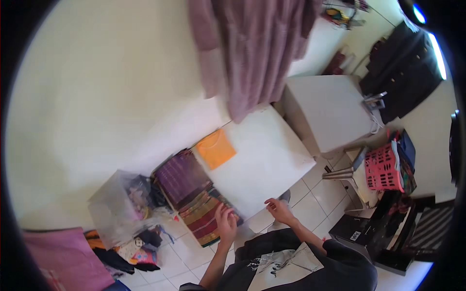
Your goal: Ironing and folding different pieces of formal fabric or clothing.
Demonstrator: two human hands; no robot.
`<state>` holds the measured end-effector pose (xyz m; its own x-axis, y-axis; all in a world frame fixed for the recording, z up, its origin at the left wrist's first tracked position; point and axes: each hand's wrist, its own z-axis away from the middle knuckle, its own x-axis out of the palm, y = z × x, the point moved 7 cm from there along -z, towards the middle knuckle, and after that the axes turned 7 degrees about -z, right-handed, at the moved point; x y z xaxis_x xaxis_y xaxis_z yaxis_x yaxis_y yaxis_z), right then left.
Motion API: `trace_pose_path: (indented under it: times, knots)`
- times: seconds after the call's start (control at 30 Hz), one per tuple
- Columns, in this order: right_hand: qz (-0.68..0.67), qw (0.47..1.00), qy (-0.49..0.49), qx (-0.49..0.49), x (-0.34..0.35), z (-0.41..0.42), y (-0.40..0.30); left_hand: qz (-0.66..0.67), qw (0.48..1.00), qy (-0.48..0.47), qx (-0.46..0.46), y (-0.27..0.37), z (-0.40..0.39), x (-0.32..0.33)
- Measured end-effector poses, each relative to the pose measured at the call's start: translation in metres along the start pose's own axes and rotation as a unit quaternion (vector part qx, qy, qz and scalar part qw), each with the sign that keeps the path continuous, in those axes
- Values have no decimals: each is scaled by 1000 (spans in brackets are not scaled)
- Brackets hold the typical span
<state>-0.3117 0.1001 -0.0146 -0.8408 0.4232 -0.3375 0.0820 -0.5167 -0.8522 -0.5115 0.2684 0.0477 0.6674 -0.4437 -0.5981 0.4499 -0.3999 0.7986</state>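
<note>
My left hand [226,222] is raised at the near edge of a folded striped woven cloth [204,214] in red, gold and green, fingers apart and holding nothing. Whether it touches the cloth I cannot tell. My right hand [279,211], also with nothing in it, hovers by the near edge of a white table [265,156], its fingers loosely bent. A folded purple woven cloth [184,178] lies beyond the striped one, at the table's left end. An orange folded T-shirt [216,149] rests flat on the white top, close to the wall.
A mauve garment [258,54] hangs over the table's far edge. At left are a translucent plastic box [109,207] and piled clothes [142,247] on the tiled floor. At right stand a grey cabinet [331,109], a pink laundry basket [384,167] and a black box [349,229].
</note>
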Motion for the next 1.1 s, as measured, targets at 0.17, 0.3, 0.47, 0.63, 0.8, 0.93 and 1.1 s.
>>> trace_pose_path:
  times: [0.17, 0.3, 0.47, 0.63, 0.8, 0.93, 1.1]
  knots:
    - [11, 994, -96, -43, -36, 1, 21, -4, 996, -71, 47, 36, 0, 65]
    - [66, 974, -177, -124, -104, -6, 52, -23, 995, -61, 79, 91, -18, 121]
    - [185, 978, -55, -75, -212, -16, 81, 105, 993, -33, -40, 145, -12, 189]
    - [189, 981, 18, -32, -289, -15, 116, 108, 984, -139, -3, 180, 10, 263]
    - [227, 974, -23, 7, -289, 5, 111, 98, 963, -248, -41, 149, 11, 298]
    - [17, 995, -101, -4, -304, 30, 126, 31, 942, -332, 27, 154, -29, 318]
    - [216, 973, -3, 76, -360, 56, 159, -11, 951, -299, 82, 239, -83, 338]
